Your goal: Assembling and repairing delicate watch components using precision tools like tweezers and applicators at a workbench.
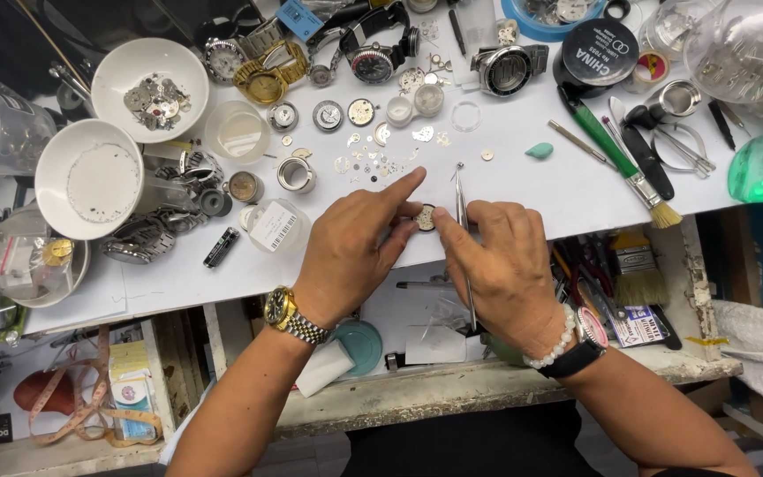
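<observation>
Two hands pinch one small round watch part (426, 217) at the worktop's (523, 168) front edge: left hand (355, 243) grips its side, forefinger outstretched; right hand (501, 265) steadies it, clasping tweezers (462, 221). Fitting seems underway; placing needs fine aim. Loose watch bits (373, 159) lie behind.

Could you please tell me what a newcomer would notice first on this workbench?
At the centre, the left hand and right hand pinch a small round watch movement, the right also holding tweezers. Behind them lie scattered tiny watch parts, with wristwatches further back.
</observation>
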